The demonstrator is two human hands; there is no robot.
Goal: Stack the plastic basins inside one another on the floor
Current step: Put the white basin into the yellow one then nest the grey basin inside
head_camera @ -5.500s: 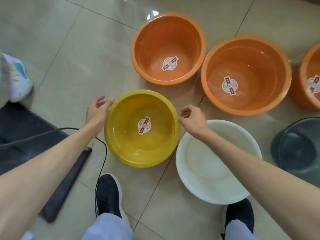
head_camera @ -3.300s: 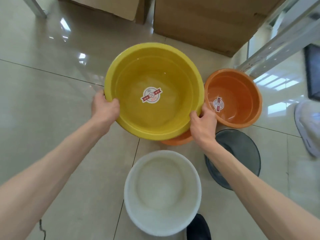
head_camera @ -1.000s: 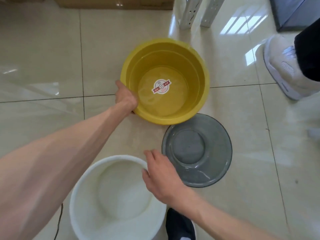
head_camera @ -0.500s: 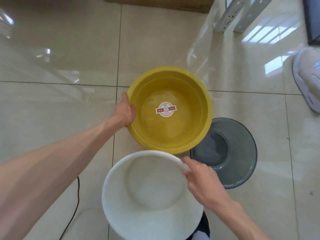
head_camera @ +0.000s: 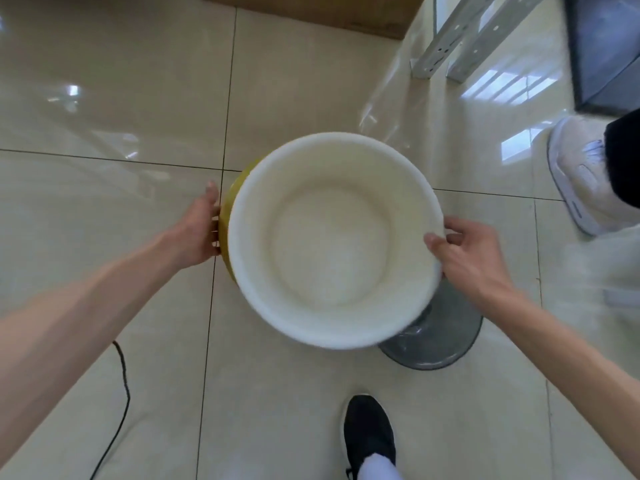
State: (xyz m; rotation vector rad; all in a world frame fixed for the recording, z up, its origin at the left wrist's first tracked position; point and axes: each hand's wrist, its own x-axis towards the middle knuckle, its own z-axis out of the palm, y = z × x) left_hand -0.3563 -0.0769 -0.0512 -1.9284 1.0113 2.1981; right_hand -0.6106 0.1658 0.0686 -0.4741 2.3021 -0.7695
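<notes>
A white basin (head_camera: 332, 244) hangs in the air over the yellow basin (head_camera: 227, 216), hiding all of it but a thin strip of rim on the left. My right hand (head_camera: 467, 258) grips the white basin's right rim. My left hand (head_camera: 199, 233) holds the yellow basin's left side. A grey basin (head_camera: 440, 341) lies on the floor to the lower right, partly covered by the white one. No orange basin shows here.
Another person's white shoe (head_camera: 581, 174) stands at the right edge. My black shoe (head_camera: 369, 434) is at the bottom. A black cable (head_camera: 121, 393) runs along the floor at lower left. Metal rack legs (head_camera: 460, 39) and a cardboard box (head_camera: 311, 8) stand at the top.
My right hand has lifted the white basin off the floor and carried it forward over the yellow basin. My left hand has stayed on the yellow basin's side.
</notes>
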